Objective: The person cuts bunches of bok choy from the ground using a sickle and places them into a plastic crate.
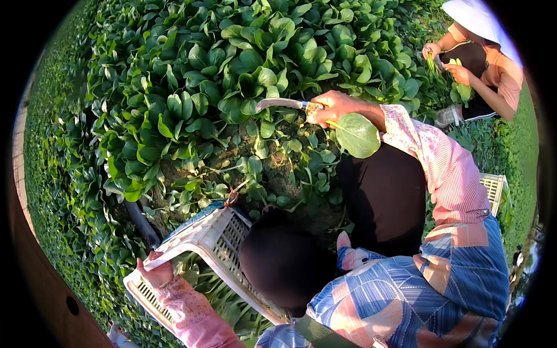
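Observation:
My right hand (333, 108) is closed around the handle of a curved-blade knife (280, 103), its blade pointing left over the leafy greens (256, 65). A single green leaf (357, 135) hangs by its stalk from the same hand. Below the blade, small cut or low plants lie on the soil. At the lower left my left hand (156, 272) grips the rim of a white plastic crate (209, 230). Harvested greens (230, 300) with pale stalks lie inside the crate.
A co-worker in a white hat (472, 19) crouches at the upper right, holding greens (460, 89). Another pale crate (494, 189) stands at the right, partly behind my sleeve. A dark pipe (141, 222) runs beside my crate. Dense plants continue up and left.

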`<state>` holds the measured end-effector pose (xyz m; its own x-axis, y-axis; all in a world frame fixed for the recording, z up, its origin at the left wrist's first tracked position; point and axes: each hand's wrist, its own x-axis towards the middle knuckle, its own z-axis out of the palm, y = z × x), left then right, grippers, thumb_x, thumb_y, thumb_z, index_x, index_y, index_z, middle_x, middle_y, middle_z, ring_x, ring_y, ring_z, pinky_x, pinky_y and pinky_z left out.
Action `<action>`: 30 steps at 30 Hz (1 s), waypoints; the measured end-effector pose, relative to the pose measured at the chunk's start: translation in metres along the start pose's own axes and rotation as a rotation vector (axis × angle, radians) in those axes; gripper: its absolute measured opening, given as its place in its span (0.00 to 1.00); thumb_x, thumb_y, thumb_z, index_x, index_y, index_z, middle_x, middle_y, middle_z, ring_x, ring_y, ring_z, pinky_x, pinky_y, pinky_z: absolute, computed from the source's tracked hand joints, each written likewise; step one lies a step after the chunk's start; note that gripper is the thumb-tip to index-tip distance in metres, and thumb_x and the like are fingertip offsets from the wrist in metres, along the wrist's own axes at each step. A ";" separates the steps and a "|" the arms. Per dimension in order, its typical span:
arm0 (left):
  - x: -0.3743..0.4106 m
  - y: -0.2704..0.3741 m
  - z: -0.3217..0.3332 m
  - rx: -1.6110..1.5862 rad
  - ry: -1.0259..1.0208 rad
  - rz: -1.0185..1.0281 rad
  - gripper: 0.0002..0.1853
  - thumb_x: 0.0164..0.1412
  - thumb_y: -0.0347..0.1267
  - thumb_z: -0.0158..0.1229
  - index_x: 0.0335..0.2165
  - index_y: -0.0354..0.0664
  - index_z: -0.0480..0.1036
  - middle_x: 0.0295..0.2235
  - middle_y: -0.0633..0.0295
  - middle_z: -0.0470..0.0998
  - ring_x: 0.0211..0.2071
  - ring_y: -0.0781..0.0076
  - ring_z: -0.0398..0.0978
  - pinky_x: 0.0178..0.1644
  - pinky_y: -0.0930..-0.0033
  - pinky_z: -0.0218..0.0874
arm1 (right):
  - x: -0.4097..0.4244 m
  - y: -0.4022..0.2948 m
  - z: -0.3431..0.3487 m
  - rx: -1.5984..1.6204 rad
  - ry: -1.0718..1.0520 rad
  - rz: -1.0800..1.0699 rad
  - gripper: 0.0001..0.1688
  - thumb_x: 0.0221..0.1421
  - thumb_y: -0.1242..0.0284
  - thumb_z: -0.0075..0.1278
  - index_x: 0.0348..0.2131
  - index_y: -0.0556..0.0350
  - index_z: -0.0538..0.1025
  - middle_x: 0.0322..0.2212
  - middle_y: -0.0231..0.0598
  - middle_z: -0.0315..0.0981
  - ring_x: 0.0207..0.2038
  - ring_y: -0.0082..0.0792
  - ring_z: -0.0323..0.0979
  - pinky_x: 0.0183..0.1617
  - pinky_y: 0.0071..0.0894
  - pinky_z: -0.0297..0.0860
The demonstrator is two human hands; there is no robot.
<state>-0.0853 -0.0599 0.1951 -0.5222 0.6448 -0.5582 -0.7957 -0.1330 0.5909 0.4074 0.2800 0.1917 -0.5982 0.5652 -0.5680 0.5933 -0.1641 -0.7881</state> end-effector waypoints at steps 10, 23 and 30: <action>-0.076 0.016 0.066 1.369 -0.223 0.475 0.18 0.57 0.35 0.53 0.42 0.35 0.65 0.30 0.62 0.74 0.26 0.80 0.70 0.30 0.83 0.58 | -0.089 -0.110 0.074 -0.162 0.116 -0.542 0.21 0.52 0.58 0.50 0.37 0.57 0.72 0.25 0.32 0.70 0.27 0.24 0.67 0.33 0.26 0.64; -0.147 -0.070 0.216 1.281 -0.790 0.340 0.18 0.56 0.29 0.54 0.45 0.31 0.64 0.34 0.56 0.74 0.32 0.75 0.73 0.38 0.77 0.64 | -0.219 0.055 0.016 0.329 0.547 -0.379 0.15 0.53 0.66 0.51 0.36 0.60 0.73 0.19 0.26 0.66 0.16 0.13 0.59 0.21 0.16 0.58; -0.129 -0.182 0.299 1.567 -0.950 0.038 0.18 0.55 0.26 0.54 0.44 0.32 0.63 0.31 0.60 0.74 0.31 0.77 0.72 0.37 0.77 0.63 | -0.223 0.305 0.041 0.593 0.802 0.132 0.13 0.47 0.67 0.53 0.26 0.59 0.71 0.16 0.27 0.66 0.17 0.16 0.61 0.20 0.21 0.59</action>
<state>0.2183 0.1063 0.3333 0.2430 0.8914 -0.3825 0.4884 0.2282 0.8422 0.6998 0.0708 0.0685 0.1221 0.8551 -0.5040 0.1341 -0.5173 -0.8452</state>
